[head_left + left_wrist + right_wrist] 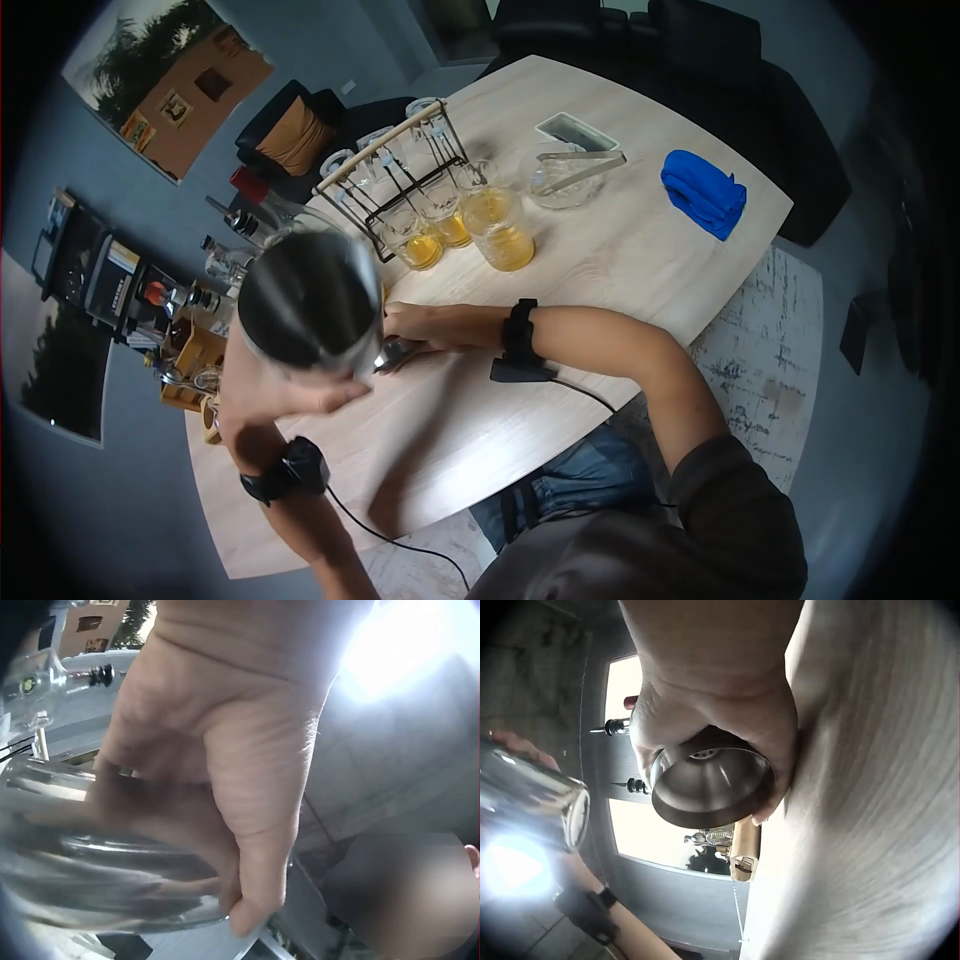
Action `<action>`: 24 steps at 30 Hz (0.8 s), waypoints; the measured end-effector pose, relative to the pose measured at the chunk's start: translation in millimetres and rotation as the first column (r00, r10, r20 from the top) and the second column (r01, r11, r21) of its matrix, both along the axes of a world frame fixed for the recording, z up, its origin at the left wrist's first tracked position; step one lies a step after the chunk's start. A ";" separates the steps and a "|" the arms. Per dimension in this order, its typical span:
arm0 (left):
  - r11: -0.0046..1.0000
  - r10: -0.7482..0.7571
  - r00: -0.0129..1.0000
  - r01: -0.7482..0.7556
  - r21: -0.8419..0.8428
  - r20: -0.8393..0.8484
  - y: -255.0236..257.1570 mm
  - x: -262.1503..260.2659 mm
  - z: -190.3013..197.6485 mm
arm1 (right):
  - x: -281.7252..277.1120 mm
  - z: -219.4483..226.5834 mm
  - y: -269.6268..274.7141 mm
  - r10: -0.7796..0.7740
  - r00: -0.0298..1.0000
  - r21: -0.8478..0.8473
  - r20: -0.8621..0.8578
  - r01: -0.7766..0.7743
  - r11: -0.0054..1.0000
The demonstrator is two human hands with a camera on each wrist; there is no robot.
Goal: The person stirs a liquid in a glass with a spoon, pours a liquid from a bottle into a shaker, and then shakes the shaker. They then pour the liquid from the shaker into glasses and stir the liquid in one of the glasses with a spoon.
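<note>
High over the table's left side, my left hand point(300, 392) grips a shiny steel shaker tin point(312, 300). Motion blurs both in the head view, where the tin's dark round end faces the camera. The left wrist view shows the fingers of this hand point(247, 765) curled round the tin's side point(127, 862). Low near the tabletop, my right hand point(405, 322) holds a small steel shaker top point(394, 353). In the right wrist view its wide rim faces the camera, strainer holes show deep inside the shaker top point(712, 787), and my fingers wrap its outside.
Glasses of yellow drink point(503, 235) stand beside a wire rack point(390, 165) with a wooden handle. Behind them are a glass bowl point(565, 185) with tongs point(580, 172) and a pale tray point(578, 130). A blue cloth point(704, 192) lies far right; several bottles point(230, 255) line the left edge.
</note>
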State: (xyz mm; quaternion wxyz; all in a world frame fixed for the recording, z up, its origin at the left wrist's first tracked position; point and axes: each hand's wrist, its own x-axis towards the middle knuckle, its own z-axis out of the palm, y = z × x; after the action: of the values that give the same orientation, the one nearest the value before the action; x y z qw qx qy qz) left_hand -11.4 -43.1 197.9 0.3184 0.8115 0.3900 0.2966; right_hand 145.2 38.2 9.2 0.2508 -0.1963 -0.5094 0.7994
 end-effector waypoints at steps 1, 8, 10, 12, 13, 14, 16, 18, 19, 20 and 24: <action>0.998 0.000 0.998 0.003 0.061 -0.060 5.8 21.2 15.1 | 4.8 4.0 -1.2 0.047 0.998 0.129 0.038 -0.051 0.990; 0.921 -0.101 0.916 0.234 0.311 -0.388 80.1 125.4 38.7 | -8.8 -9.2 4.2 0.036 0.994 -0.057 -0.099 -0.042 0.997; 0.880 -0.107 0.873 0.306 0.364 -0.476 103.6 146.8 35.0 | -10.2 -14.4 6.4 0.050 0.991 -0.048 -0.126 -0.057 0.997; 0.859 -0.087 0.825 0.346 0.377 -0.559 120.4 168.2 32.9 | -8.4 -12.7 4.7 0.049 0.991 -0.043 -0.124 -0.055 0.998; 0.889 -0.052 0.791 0.315 0.333 -0.610 126.4 177.6 32.0 | -6.7 -12.0 4.9 0.052 0.992 -0.040 -0.114 -0.057 0.998; 0.888 -0.029 0.758 0.319 0.332 -0.651 131.4 187.9 30.9 | -4.4 -9.3 4.0 0.054 0.993 -0.056 -0.103 -0.060 0.997; 0.865 0.016 0.709 0.344 0.366 -0.705 147.9 202.0 21.1 | -9.8 -15.4 7.5 0.050 0.991 -0.057 -0.125 -0.057 0.997; 0.832 0.072 0.651 0.378 0.406 -0.756 159.5 213.2 11.4 | -9.7 -14.4 5.1 0.034 0.990 -0.057 -0.137 -0.042 0.997; 0.830 0.074 0.646 0.382 0.406 -0.759 165.0 218.0 6.5 | -8.2 -14.3 5.2 0.033 0.989 -0.054 -0.143 -0.041 0.998; 0.830 0.052 0.643 0.397 0.391 -0.764 169.9 221.9 1.4 | -6.3 -12.2 4.2 0.046 0.991 -0.057 -0.128 -0.054 0.997; 0.805 0.051 0.600 0.449 0.389 -0.798 184.9 237.7 -17.6 | -8.3 -14.7 4.8 0.047 0.990 -0.042 -0.131 -0.053 0.998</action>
State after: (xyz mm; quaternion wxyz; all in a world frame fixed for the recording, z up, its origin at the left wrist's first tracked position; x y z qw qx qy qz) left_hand 226.3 141.8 180.3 -0.0990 0.9527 0.2862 -0.0236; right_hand 136.9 43.0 -5.5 0.2585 -0.1368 -0.4783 0.8280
